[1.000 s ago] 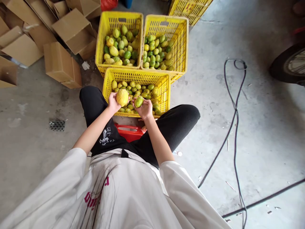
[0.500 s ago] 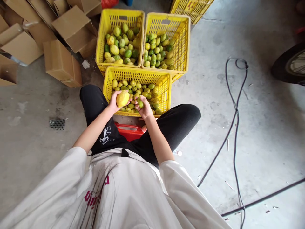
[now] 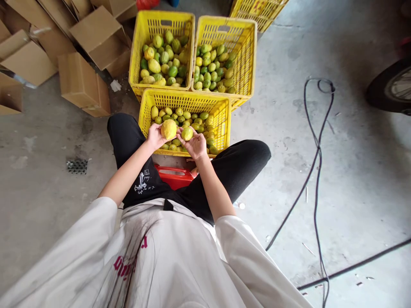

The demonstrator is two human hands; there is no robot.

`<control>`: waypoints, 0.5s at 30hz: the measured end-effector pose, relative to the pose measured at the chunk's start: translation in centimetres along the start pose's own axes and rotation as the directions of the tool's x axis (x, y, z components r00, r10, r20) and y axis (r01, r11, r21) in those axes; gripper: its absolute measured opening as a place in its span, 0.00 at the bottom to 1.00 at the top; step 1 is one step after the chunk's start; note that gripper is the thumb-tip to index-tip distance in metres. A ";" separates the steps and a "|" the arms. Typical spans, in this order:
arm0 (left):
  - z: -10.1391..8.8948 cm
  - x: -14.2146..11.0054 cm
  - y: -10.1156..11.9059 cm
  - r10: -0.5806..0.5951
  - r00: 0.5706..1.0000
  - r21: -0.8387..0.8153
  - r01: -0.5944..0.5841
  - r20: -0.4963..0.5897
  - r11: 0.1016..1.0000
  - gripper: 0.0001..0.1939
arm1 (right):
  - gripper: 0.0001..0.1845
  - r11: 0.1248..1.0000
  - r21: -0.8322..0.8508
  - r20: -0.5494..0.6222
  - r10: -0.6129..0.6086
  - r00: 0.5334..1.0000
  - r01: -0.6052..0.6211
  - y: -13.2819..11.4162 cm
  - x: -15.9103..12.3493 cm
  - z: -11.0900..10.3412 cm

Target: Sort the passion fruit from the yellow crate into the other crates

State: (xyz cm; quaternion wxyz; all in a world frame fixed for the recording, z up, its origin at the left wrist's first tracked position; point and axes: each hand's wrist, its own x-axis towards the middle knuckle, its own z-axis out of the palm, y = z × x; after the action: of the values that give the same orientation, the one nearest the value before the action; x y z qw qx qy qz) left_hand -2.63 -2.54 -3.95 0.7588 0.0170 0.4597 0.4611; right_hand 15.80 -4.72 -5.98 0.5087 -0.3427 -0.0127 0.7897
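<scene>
My left hand (image 3: 156,137) is closed around a large yellow lemon (image 3: 168,129). Beside it, my right hand (image 3: 197,146) holds a smaller yellow-green lemon (image 3: 187,133) on its fingers and palm. Both fruits are above the near yellow crate (image 3: 227,124), close together. Inside that crate lie several green and yellow lemons (image 3: 201,122). Behind it stand the back left crate (image 3: 132,64) and the back right crate (image 3: 247,64), each with more green and yellow fruit.
Open cardboard boxes (image 3: 84,81) are heaped at the far left. A black cable (image 3: 317,149) loops over the concrete floor at right, near a wheel (image 3: 393,87). Another yellow crate (image 3: 260,12) is at the back. Something red (image 3: 175,177) sits between my legs.
The fruit in my right hand has turned, showing a yellower side instead of green, and that hand's palm faces up more. The left-hand lemon has rotated and moved slightly up and right.
</scene>
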 end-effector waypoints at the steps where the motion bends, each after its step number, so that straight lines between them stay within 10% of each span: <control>1: 0.1 0.0 0.0 0.009 1.000 0.002 -0.009 -0.004 1.000 0.24 | 0.11 1.000 -0.004 0.003 -0.007 1.000 0.007 0.0 0.0 0.0; 15: -0.4 0.4 -0.1 -0.009 0.999 0.107 0.014 -0.053 0.994 0.14 | 0.14 0.983 -0.171 0.016 -0.065 0.998 0.067 0.7 0.6 -0.8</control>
State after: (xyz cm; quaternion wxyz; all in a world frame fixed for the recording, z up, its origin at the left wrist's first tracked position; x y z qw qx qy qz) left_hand -2.79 -2.51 -4.50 0.7471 0.0431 0.5037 0.4316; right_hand 15.52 -4.82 -7.13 0.5032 -0.3804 -0.0947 0.7701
